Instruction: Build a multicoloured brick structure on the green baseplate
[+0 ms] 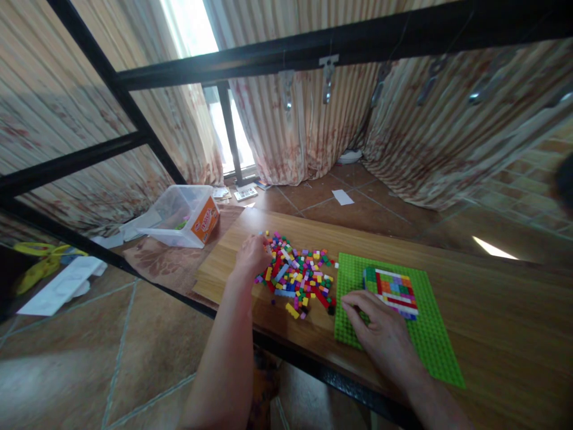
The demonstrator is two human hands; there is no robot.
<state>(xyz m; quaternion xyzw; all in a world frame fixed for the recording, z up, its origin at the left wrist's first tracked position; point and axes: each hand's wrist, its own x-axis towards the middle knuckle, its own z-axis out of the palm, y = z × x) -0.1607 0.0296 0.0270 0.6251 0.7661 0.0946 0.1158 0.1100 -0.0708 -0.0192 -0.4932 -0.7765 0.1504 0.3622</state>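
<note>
A loose pile of small building bricks (298, 278) in many colours is spread over the wooden table. My left hand (253, 255) is at the pile's left edge, its fingers curled together; whatever they grip is hidden. To the right of the pile lies a green baseplate (436, 334), flat on the tabletop. On it stands a low, multicoloured block of joined bricks (396, 286). My right hand (378, 322) is over the plate's left part, just in front of that block and covering its near corner. Its thumb and forefinger are bent together at the tips, with nothing I can make out between them.
The narrow wooden table (501, 316) has a dark front edge. A clear plastic bin (179, 215) with an orange label stands on the floor to the left. Black metal bars (268, 54) cross above and left, with clips hanging from them. Curtains (304, 131) hang behind.
</note>
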